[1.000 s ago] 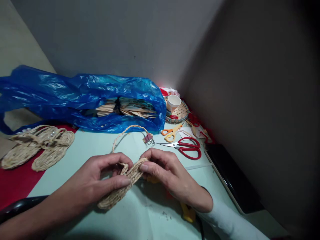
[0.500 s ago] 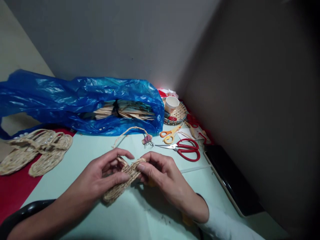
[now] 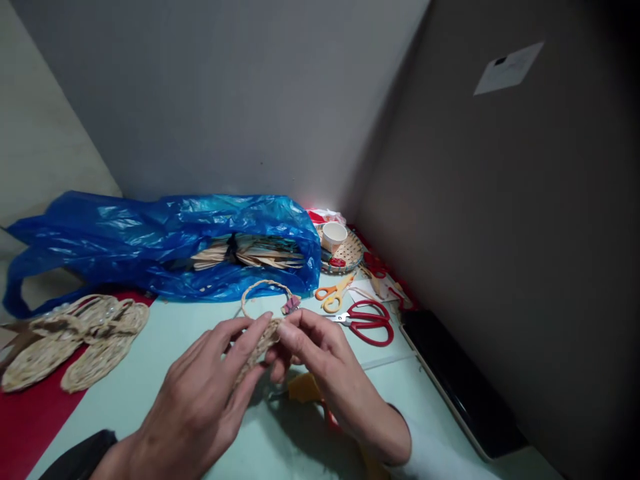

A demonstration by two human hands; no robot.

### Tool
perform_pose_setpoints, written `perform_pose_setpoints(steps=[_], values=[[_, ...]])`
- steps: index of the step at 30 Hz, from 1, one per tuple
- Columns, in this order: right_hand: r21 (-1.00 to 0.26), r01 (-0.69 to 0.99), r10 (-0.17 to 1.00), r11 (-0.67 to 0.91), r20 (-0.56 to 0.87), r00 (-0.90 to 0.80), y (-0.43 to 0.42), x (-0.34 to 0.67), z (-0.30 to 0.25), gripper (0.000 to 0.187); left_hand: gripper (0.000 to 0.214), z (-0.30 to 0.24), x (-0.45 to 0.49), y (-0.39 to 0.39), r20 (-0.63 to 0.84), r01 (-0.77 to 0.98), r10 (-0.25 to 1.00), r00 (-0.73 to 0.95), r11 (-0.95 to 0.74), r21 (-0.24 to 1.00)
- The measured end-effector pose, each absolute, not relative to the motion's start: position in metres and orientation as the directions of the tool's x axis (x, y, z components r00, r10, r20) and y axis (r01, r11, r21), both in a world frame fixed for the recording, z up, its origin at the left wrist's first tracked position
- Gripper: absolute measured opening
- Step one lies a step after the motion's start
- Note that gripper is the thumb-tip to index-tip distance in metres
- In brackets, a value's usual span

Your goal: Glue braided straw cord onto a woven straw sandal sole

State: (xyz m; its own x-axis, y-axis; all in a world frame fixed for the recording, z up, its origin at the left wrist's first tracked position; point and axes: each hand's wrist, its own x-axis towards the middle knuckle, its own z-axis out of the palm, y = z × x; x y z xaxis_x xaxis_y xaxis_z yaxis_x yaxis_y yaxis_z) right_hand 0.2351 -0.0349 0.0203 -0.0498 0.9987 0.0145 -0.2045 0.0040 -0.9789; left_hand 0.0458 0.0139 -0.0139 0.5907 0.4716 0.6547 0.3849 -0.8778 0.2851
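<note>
A woven straw piece [image 3: 257,353], perhaps a small sandal sole, is held between both hands above the pale table. My left hand [image 3: 205,380] is closed around its near side, fingers along the top and thumb below. At its far end, my right hand [image 3: 323,350] pinches the edge between thumb and fingers. A braided straw cord [image 3: 265,283] arches behind the hands to a pinkish clip [image 3: 291,305]. Much of the woven piece is hidden by my left hand.
A blue plastic bag [image 3: 125,233] holds bundled straw [image 3: 265,253]. Straw sandals [image 3: 103,340] lie left on red cloth. Right are orange scissors [image 3: 333,295], red-handled scissors [image 3: 373,323], a basket [image 3: 350,253] with a cup [image 3: 334,235], and a black tablet-like device [image 3: 460,380]. A yellow object [image 3: 303,388] lies beneath my right hand.
My left hand has come further over the woven piece, covering more of it, and the piece now stands more steeply. The view has tilted up, so the table things appear lower.
</note>
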Motion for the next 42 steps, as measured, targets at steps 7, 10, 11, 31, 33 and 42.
perform_pose_setpoints(steps=[7, 10, 11, 31, 33, 42], values=[[-0.908, 0.323, 0.946, 0.268, 0.311, 0.09, -0.033, 0.266, 0.035, 0.034, 0.046, 0.016, 0.028, 0.026, -0.002, 0.238, 0.942, 0.335, -0.082, 0.968], [-0.822, 0.516, 0.918, 0.242, 0.367, 0.153, -0.026, 0.298, 0.021, 0.04, 0.05, 0.025, 0.022, 0.031, -0.26, 0.021, 0.914, 0.313, 0.266, 0.964], [-0.785, 0.579, 0.915, 0.221, 0.373, 0.156, -0.023, 0.309, 0.016, 0.04, 0.045, 0.027, 0.022, 0.032, -0.297, -0.04, 0.901, 0.315, 0.325, 0.945], [-0.022, 0.984, 0.965, 0.179, 0.198, -0.171, -0.033, 0.397, -0.039, 0.029, 0.04, 0.034, 0.009, 0.044, -0.373, -0.066, 0.897, 0.236, 0.397, 0.915], [0.006, 0.979, 0.959, 0.205, 0.197, -0.202, -0.035, 0.399, -0.035, 0.03, 0.037, 0.036, 0.009, 0.042, -0.379, -0.049, 0.897, 0.229, 0.4, 0.915], [0.111, 0.98, 0.938, 0.167, 0.288, -0.192, -0.03, 0.412, -0.07, 0.049, 0.037, 0.043, 0.014, 0.028, -0.394, -0.057, 0.893, 0.216, 0.415, 0.908]])
